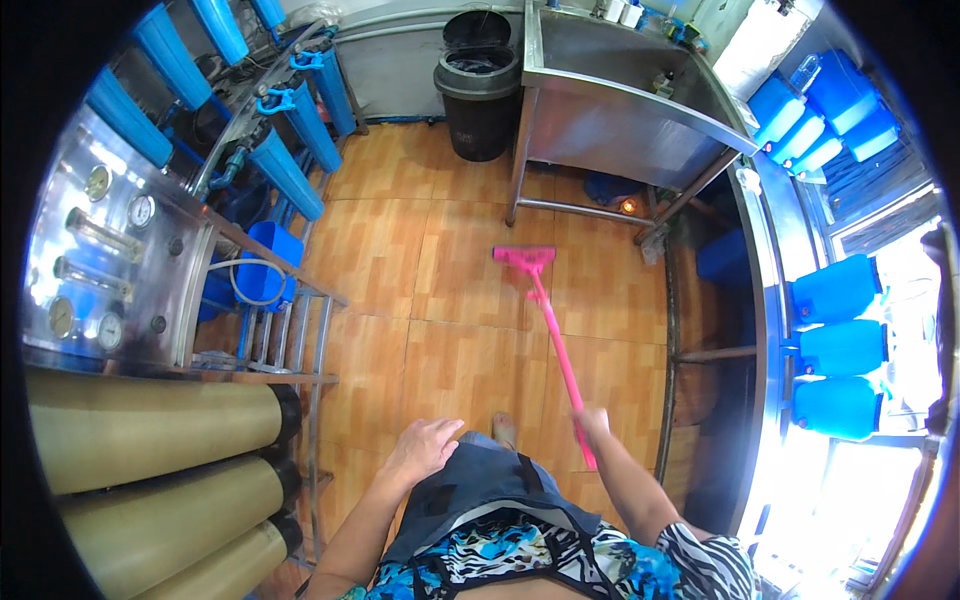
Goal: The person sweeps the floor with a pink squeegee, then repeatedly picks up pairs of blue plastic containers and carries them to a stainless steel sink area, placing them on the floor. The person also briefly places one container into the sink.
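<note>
A pink mop with a short, wide head slants across the tiled floor in front of me. My right hand is closed round its handle close to the upper end. Far from my feet, the mop head lies at the floor, slightly blurred, and I cannot make out its underside. My left hand hovers by my dark apron with its fingers stretched out and holds nothing.
A black bin with its lid raised stands beside a steel sink on legs. Blue filter housings, a gauge panel and tan tanks line the left. Blue water containers stand along the right.
</note>
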Motion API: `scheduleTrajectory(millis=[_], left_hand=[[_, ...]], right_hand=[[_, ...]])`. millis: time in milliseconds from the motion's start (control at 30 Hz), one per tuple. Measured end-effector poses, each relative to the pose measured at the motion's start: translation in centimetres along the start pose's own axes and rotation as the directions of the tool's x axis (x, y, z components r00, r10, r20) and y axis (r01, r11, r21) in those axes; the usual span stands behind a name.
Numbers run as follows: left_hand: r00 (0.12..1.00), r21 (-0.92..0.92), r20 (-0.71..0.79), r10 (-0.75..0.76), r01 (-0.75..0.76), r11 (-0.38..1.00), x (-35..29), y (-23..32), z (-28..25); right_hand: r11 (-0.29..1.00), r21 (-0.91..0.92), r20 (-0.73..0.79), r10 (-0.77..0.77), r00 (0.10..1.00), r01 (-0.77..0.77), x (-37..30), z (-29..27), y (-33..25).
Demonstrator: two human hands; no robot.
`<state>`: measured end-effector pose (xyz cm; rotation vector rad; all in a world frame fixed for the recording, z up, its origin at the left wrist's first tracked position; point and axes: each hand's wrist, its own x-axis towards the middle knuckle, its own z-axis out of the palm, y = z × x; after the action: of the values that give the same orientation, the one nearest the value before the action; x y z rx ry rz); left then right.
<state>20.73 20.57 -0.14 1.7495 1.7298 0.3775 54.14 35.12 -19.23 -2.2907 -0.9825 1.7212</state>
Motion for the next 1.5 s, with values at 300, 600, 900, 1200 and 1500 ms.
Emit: scheduleTrajectory(millis=[300, 600, 900, 1200, 1500], left_hand=[[0.992, 0.039, -0.015, 0.123, -0.122, 0.992, -9.8, -1.7, 2.0], [0.963, 0.038, 0.134, 0.232, -0.239, 0.97, -16.8, -3.6, 4.3], [0.942, 0.039, 0.128, 0.311, -0.318, 0.947, -15.9, -1.9, 5.2], [0.912, 0.048, 0.248, 0.326, -0.348, 0.936, -9.3, 2.0, 7.5], [0.981, 0.087, 0.161, 0.11, -0.125, 0.988, -7.0, 6.4, 8.9]], right_hand=[[0.794, -0.543, 0.04, -0.301, 0.953, 0.274, 1.6, 5.5, 4.3], [0.852, -0.514, -0.158, -0.207, 0.966, 0.099, -29.0, 2.2, 49.6], [0.873, -0.405, -0.324, 0.142, 0.935, -0.273, -35.1, 2.6, 57.6], [0.963, 0.219, -0.231, 0.204, 0.951, -0.154, -12.3, 1.7, 29.9], [0.872, 0.38, -0.096, -0.295, 0.951, 0.309, 12.0, -6.3, -6.6]])
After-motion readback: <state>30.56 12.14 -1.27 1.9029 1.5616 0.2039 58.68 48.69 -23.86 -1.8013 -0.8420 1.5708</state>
